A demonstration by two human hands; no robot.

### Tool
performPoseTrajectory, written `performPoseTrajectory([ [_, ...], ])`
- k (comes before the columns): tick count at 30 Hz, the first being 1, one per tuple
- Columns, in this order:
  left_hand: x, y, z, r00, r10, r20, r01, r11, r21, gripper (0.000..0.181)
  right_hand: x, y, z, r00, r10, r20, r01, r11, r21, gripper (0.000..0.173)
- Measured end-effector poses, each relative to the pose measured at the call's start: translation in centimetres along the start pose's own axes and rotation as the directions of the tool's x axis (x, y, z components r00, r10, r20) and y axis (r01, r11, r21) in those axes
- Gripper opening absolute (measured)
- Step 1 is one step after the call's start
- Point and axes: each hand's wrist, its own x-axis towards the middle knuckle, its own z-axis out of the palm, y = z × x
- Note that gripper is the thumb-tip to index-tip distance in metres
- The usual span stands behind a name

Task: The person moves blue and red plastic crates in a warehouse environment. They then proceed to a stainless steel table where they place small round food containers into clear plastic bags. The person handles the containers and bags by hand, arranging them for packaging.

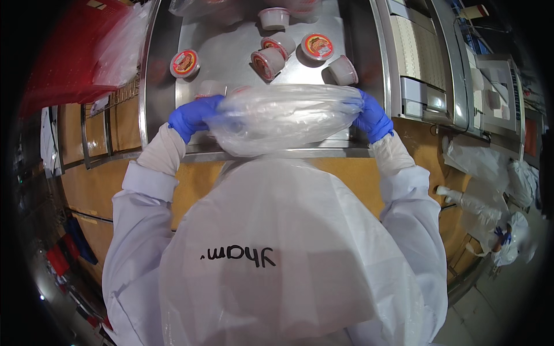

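Note:
Between my two blue-gloved hands a clear plastic bag (285, 119) is stretched sideways above the near end of a stainless steel tray table (225, 56). My left hand (194, 116) grips the bag's left end, which is blurred. Its right end is bunched in my right hand (372, 114). Beyond the bag lie several small lidded plastic tubs. One tub (185, 64) shows its red and yellow label at the left, and another labelled tub (317, 46) sits right of centre. A tipped tub (343, 70) lies close to my right hand. The bag partly hides a tub (211, 88) near my left hand.
More bagged tubs (212, 11) are at the far end. A red crate (65, 52) with clear plastic bags (123, 47) stands at left. On the right is a machine with a pale belt (415, 54). Other people in white (471, 201) are at the far right.

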Motion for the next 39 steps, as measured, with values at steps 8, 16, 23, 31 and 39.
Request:
performPoseTrajectory([
  [8,-4.0,3.5,0.3,0.855,0.242,-0.459,-0.476,0.716,-0.51,0.036,-0.5,-2.9,1.6,0.91,0.382,0.162,-0.341,0.911,-0.232,0.048],
  [16,-4.0,3.8,-0.8,0.895,0.263,-0.361,-0.008,0.818,0.575,0.029,1.3,-6.8,4.6,0.97,-0.231,0.073,0.031,-0.178,-0.984,0.037],
  [23,1.1,-7.8,-10.0,0.771,0.297,-0.563,0.518,0.222,0.826,0.051,3.3,6.0,-4.1,0.847,-0.2,-0.492,-0.51,-0.045,-0.859,0.027],
  [31,5.0,-9.7,-24.8,0.722,-0.418,-0.551,0.634,0.719,0.285,0.052,3.3,8.7,-8.4,0.807,-0.279,-0.52,-0.572,-0.152,-0.806,0.044],
  [39,10.8,-10.4,-15.2,0.852,-0.077,-0.518,0.519,0.256,0.816,0.057,2.1,9.5,-8.8,0.734,-0.364,-0.574,-0.634,-0.065,-0.77,0.056],
])
